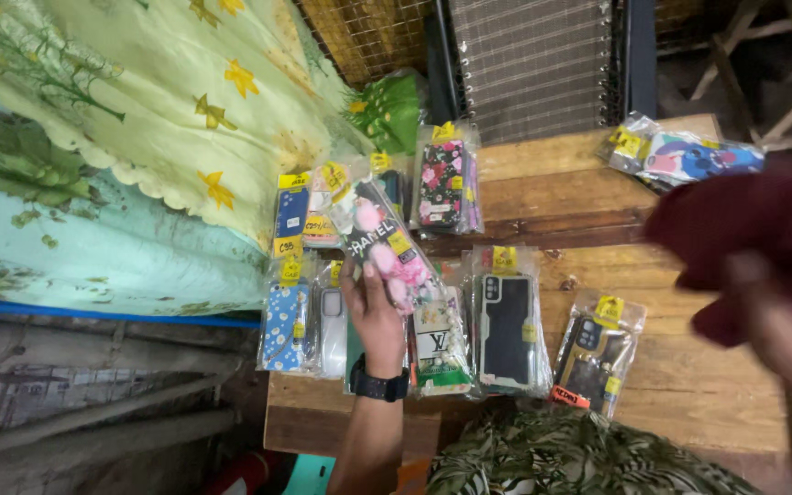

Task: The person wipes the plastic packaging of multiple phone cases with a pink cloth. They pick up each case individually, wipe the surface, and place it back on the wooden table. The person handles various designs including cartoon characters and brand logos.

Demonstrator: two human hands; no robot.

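The left hand (373, 307), a dark watch (379, 385) on its wrist, holds up a packaged phone case with pink flowers (379, 240) left of centre in the frame, above the wooden worktop (689, 367). Its fingers (354, 280) are curled around the packet's lower end, thumb underneath. The grip looks best kept low on the packet, I judge, so the printed face and yellow tag stay readable.

The right hand (776, 325) is a blur at the right edge against a maroon cloth (753, 215); whether its fingers pinch the cloth I cannot tell.

Counted, roughly ten more packets lie on the worktop: a blue case (291, 213) and a floral dark case (442, 181) in the upper row, a blue daisy case (284, 325), a black case (506, 328) and a brown case (593, 357) lower down, and a cartoon case (689, 158) at upper right; overlaps hide the exact number. One green floral bedsheet (121, 137) fills the upper left.
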